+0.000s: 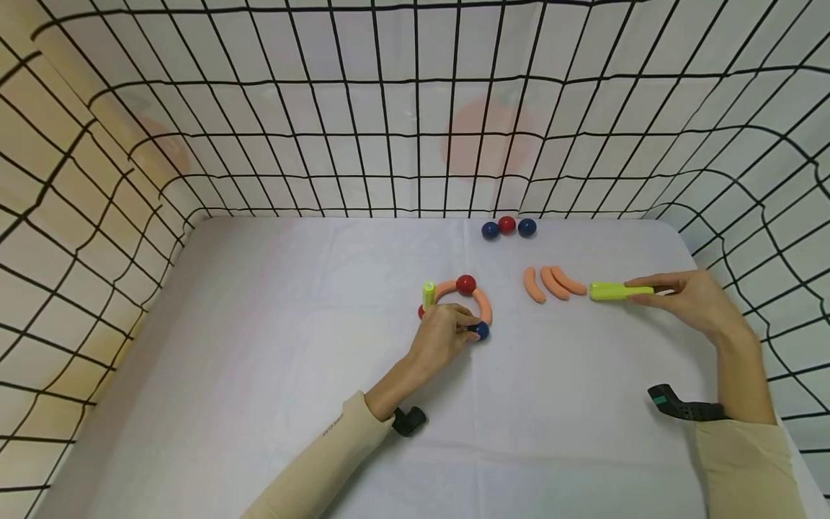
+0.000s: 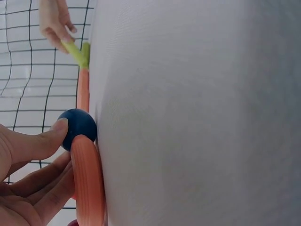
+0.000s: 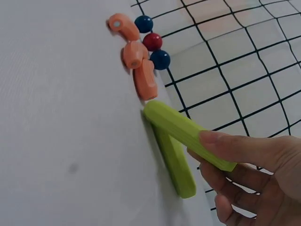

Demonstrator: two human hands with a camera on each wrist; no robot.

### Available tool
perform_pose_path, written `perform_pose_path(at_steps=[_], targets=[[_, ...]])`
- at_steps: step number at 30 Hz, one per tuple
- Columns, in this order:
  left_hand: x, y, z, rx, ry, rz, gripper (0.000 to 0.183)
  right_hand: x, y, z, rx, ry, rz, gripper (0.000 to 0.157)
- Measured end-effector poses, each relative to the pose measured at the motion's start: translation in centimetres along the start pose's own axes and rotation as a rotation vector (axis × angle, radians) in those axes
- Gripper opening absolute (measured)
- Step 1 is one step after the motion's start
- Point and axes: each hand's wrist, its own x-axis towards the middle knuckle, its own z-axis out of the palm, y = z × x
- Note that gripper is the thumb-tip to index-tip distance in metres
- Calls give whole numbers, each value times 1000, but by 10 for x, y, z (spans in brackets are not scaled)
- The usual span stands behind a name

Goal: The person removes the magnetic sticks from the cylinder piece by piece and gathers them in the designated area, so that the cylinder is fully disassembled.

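My left hand (image 1: 439,333) pinches a blue ball (image 2: 79,128) at the near right of a ring of orange curved sticks (image 1: 483,305). In the left wrist view the thumb presses this ball, and an orange curved stick (image 2: 88,183) meets it. A red ball (image 1: 465,284) joins two curved sticks at the ring's far side. One yellow-green stick (image 1: 429,295) stands upright at its left; my left hand hides the near part. Toward the right, my right hand (image 1: 699,304) holds a yellow-green stick (image 3: 188,134) between thumb and fingers, tilted over another yellow-green stick (image 3: 175,165) lying on the table.
Three loose orange curved sticks (image 1: 553,282) lie between the ring and my right hand. Behind them, two blue balls and a red ball (image 1: 507,225) sit by the back edge. Black wire mesh (image 1: 418,137) fences the white table (image 1: 259,360) at the back and sides.
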Motion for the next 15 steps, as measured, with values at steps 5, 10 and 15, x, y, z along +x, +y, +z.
perform_pose_path(at_steps=[5,10,15], targets=[[1,-1,0,-10,0,-2,23,2,8,3,-74,-32,16,57],[0,-2,0,-15,-3,-6,23,3,11,5,-113,-18,-10,52],[0,-2,0,-17,0,-11,24,3,10,9,-120,-2,-37,45]])
